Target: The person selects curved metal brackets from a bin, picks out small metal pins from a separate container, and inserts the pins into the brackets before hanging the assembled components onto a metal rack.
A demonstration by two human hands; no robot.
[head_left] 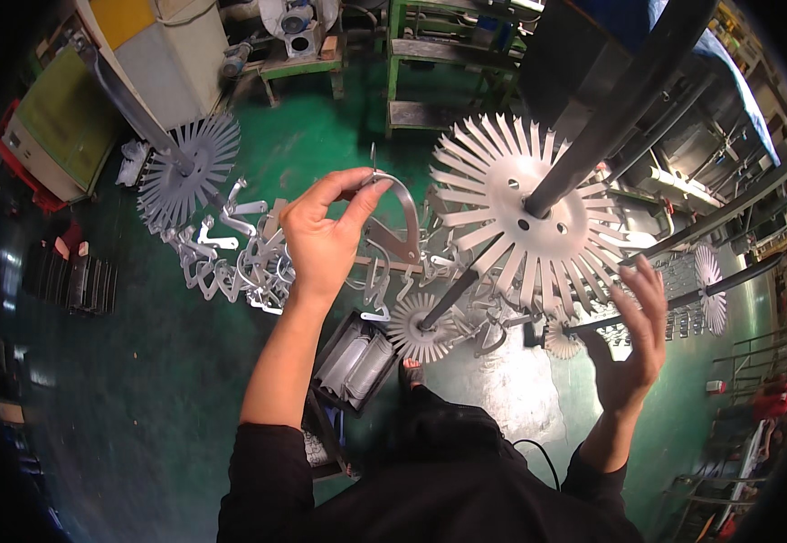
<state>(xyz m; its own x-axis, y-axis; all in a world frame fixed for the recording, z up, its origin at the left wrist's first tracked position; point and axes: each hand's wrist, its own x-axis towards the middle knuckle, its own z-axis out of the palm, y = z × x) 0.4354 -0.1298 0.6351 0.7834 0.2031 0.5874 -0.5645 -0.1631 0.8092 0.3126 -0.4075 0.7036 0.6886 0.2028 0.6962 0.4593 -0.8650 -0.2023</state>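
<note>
Raised in front of me, my left hand (321, 240) pinches the upper end of a curved flat metal bracket (410, 210) between thumb and fingertips. The bracket arches to the right and down from the grip. Right of it is a large slotted metal disc (499, 213), its rim cut into many forked fingers, mounted on a dark pole. My right hand (636, 330) is beside the disc's lower right edge, fingers apart and slightly blurred, with nothing visible in it. Many bent metal brackets (222, 276) hang in a cluster beyond my left forearm, under a second slotted disc (193, 172).
A small slotted disc (419, 328) sits lower on the central pole. Below my left hand, a black crate (371, 398) holds stacked metal parts. Another dark pole (728, 282) slants in from the right. Green shelving (452, 56) and a workbench (298, 68) stand at the back.
</note>
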